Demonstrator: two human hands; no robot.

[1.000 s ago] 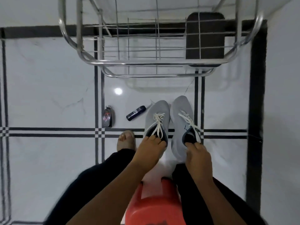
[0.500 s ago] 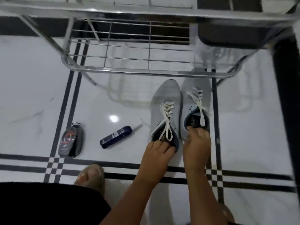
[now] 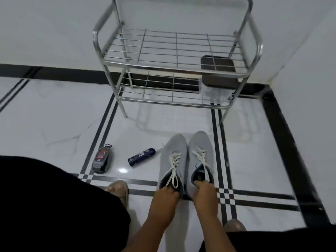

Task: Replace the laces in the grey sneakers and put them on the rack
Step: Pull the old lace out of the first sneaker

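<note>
While hands (image 3: pixel 166 194) grip sneakers (image 3: pixel 172 160) (laced), rack (image 3: pixel 174 70) holds box (image 3: pixel 219 72).

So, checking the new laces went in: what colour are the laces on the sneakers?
White or off-white laces on both grey sneakers, seen in the head view.
</note>
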